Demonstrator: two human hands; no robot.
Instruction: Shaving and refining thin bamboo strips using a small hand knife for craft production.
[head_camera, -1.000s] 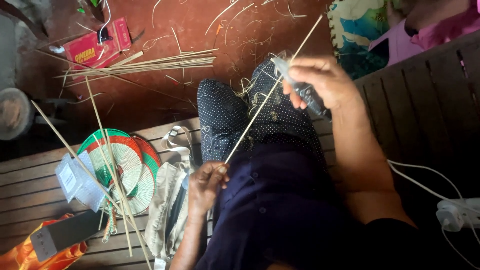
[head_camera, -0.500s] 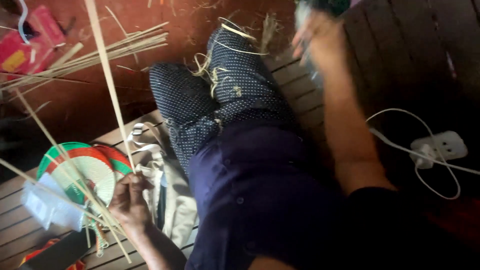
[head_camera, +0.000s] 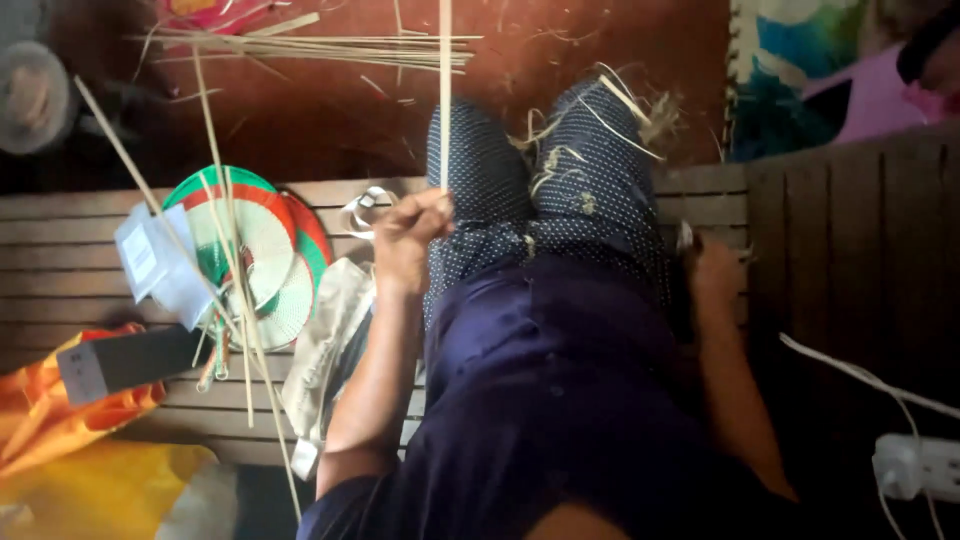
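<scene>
Slatted wooden bench (head_camera: 90, 215) is occupied; a thin bamboo strip (head_camera: 445, 90) is pinched upright by the left hand (head_camera: 410, 235); right hand (head_camera: 712, 275) closure cannot be told; slippage is likely if the pinch is loosened.

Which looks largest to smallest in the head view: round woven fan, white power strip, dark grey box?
1. Round woven fan
2. Dark grey box
3. White power strip, partly cut off at the edge, so its rank is unsure.
</scene>
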